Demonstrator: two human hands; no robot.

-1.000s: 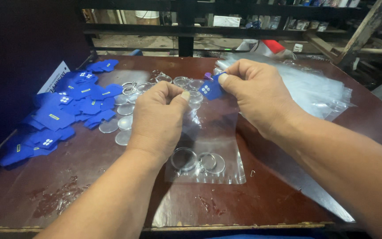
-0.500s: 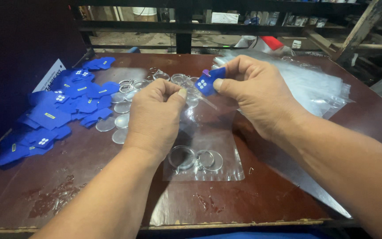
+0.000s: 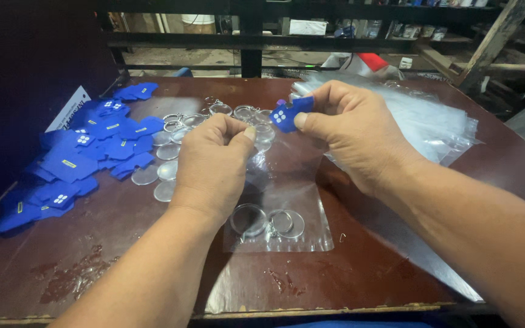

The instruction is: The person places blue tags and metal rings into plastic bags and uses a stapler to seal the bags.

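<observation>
Head view looks down on a dark reddish-brown desk [image 3: 123, 267] with a worn, scuffed top and pale patches near its front edge. Behind it runs a dark metal rack with crossbars [image 3: 250, 42], and beyond that a dim room with a pale floor, a slanting wooden beam [image 3: 493, 42] at the right and a small red-and-white object [image 3: 369, 62] on the far side. On the left of the desk lies a loose heap of blue flat cut-out pieces [image 3: 86, 158], some marked with small white squares or a yellow bar; a white card [image 3: 71, 109] with print sticks up behind them. Between that heap and the hands lie clear round discs with metal key rings [image 3: 171, 152]. At the right sits a stack of clear plastic bags [image 3: 420, 121]. One clear flat bag [image 3: 287, 200] lies in the middle, just under the hands, with a few ring-and-disc sets [image 3: 268, 222] inside at its near end. The left hand [image 3: 214, 164] is closed, thumb and fingers pinched together on something small and clear that cannot be made out. The right hand [image 3: 353, 130] grips a blue piece [image 3: 288, 115] with four white squares between thumb and forefinger, held above the desk close beside the left hand's fingertips.
</observation>
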